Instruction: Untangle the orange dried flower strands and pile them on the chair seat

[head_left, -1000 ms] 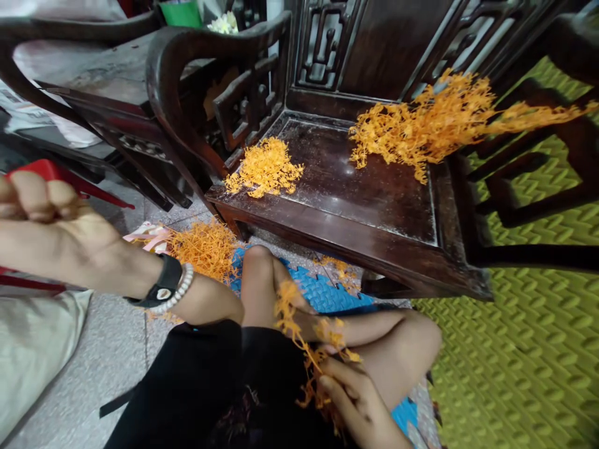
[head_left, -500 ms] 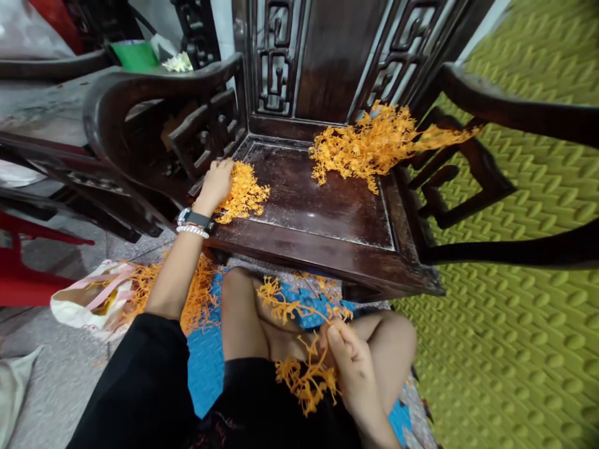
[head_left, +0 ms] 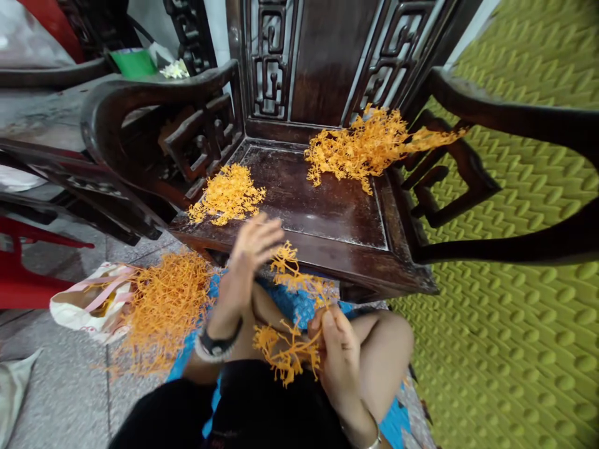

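My right hand point(head_left: 337, 346) is closed round an orange branched sprig point(head_left: 294, 280), whose forked ends hang out to the left over my lap. Just left of the sprig is my left hand point(head_left: 253, 249), slightly blurred, fingers spread and nothing in them. Beyond it, a small heap of orange pieces point(head_left: 229, 194) lies on the left of the dark wooden chair seat point(head_left: 299, 187). A larger bundle of orange sprigs point(head_left: 365, 149) rests at the seat's back right, its stems pointing at the right armrest.
Thin orange stems point(head_left: 168, 305) are piled on the floor at left, against a white bag with pink handles point(head_left: 88, 308). A blue mat point(head_left: 397, 424) lies under my legs. Yellow-green textured matting point(head_left: 505, 337) stands right of the chair. A green roll point(head_left: 134, 62) sits on the left table.
My left hand has left the small heap on the seat and come back toward my lap, fingers spread. The right hand has shifted slightly left with the sprig.
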Tool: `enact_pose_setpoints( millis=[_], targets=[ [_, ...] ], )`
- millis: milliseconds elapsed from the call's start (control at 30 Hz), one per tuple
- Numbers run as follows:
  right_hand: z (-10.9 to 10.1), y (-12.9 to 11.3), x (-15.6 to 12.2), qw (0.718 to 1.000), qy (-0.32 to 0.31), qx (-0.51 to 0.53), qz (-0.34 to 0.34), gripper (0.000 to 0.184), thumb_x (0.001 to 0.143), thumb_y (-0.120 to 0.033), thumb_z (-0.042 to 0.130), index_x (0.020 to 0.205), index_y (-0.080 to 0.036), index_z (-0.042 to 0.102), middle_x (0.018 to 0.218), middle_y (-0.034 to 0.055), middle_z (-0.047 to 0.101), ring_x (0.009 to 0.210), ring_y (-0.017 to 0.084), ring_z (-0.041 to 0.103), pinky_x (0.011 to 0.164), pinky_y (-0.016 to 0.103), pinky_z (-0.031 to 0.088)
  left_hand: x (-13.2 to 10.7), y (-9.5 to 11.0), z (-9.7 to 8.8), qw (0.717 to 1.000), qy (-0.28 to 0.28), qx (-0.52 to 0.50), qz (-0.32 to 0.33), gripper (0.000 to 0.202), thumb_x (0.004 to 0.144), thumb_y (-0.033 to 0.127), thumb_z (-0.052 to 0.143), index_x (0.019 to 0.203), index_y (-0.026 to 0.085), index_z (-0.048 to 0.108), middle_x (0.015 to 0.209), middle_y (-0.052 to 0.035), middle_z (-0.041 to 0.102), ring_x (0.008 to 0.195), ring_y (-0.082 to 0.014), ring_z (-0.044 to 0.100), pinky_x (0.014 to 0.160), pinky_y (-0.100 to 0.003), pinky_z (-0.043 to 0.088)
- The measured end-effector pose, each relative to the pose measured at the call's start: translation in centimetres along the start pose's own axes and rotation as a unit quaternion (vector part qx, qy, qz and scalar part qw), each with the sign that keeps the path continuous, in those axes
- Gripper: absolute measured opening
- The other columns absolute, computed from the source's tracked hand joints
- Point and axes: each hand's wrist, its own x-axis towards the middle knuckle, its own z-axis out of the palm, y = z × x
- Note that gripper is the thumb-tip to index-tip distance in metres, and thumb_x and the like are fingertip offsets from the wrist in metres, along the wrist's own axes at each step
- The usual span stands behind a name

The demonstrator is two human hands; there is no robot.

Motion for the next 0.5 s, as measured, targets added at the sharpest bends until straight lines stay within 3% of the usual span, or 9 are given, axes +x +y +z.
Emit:
enact_pose_setpoints(
  millis=[67,133,200,267,367,433,500],
  targets=[
    [-0.1,0.1,-0.1,0.998,-0.031,-0.047,-0.022,0.043,0.095,-0.053,0.042,0.066,-0.021,0.042,0.056,-0.0056,0.031,0.048,0.01,0.026,0.044,0.026,0.022,-3.2,-0.5,3.5,0.987,-0.025,-0.121,-0.1,0.074,0.077,0.078,0.047,0.126,0.023,0.053,0.129,-0.0148,0.058,0.099,-0.0244,0.066,0.076,-0.035,0.057],
    [-0.4,0.2,-0.4,0.993,-0.082,-0.074,-0.028,0.042,0.097,-0.049,0.041,0.065,-0.021,0.04,0.056,-0.0058,0.031,0.048,0.009,0.027,0.044,0.026,0.021,-4.3,-0.5,6.0,0.971,0.054,-0.193,-0.129,0.05,0.082,0.065,0.055,0.109,0.023,0.06,0.099,-0.0073,0.066,0.065,-0.0122,0.062,0.053,-0.022,0.051],
    [-0.9,0.4,-0.9,0.985,-0.133,-0.104,-0.022,0.04,0.098,-0.045,0.041,0.067,-0.021,0.039,0.057,-0.0061,0.032,0.049,0.008,0.028,0.046,0.025,0.022,-3.8,0.0,7.4,0.956,0.143,-0.226,-0.124,0.031,0.086,0.052,0.06,0.084,0.021,0.059,0.067,0.002,0.054,0.045,-0.0054,0.043,0.041,-0.017,0.036],
    [-1.4,0.4,-1.5,0.976,-0.159,-0.145,-0.023,0.039,0.099,-0.041,0.041,0.067,-0.02,0.038,0.057,-0.0062,0.032,0.05,0.008,0.029,0.048,0.025,0.023,-2.7,0.7,7.8,0.949,0.169,-0.244,-0.105,0.041,0.086,0.048,0.062,0.061,0.018,0.047,0.052,0.0055,0.036,0.04,-0.005,0.03,0.037,-0.017,0.026],
    [-1.7,0.0,-2.0,0.965,-0.177,-0.191,-0.015,0.04,0.099,-0.042,0.04,0.066,-0.019,0.038,0.057,-0.0059,0.031,0.051,0.008,0.03,0.048,0.024,0.023,-1.9,1.1,7.0,0.958,0.165,-0.233,-0.031,0.062,0.086,0.062,0.052,0.048,0.018,0.029,0.045,0.0052,0.02,0.038,-0.0074,0.021,0.038,-0.022,0.02],
    [-1.6,-0.5,-2.0,0.962,-0.184,-0.199,-0.008,0.042,0.099,-0.044,0.039,0.065,-0.02,0.037,0.057,-0.006,0.029,0.05,0.007,0.029,0.047,0.024,0.022,-2.3,1.0,5.9,0.974,0.156,-0.162,0.02,0.065,0.081,0.076,0.042,0.048,0.019,0.038,0.046,0.0037,0.024,0.042,-0.0098,0.025,0.041,-0.025,0.022],
    [-1.3,-0.8,-1.8,0.963,-0.176,-0.201,-0.017,0.044,0.098,-0.047,0.039,0.064,-0.02,0.034,0.055,-0.0067,0.025,0.047,0.007,0.025,0.044,0.024,0.019,-3.1,0.8,4.8,0.991,0.116,-0.051,0.042,0.063,0.075,0.082,0.044,0.066,0.021,0.058,0.055,0.0016,0.038,0.049,-0.0121,0.034,0.046,-0.027,0.029]
  ],
)
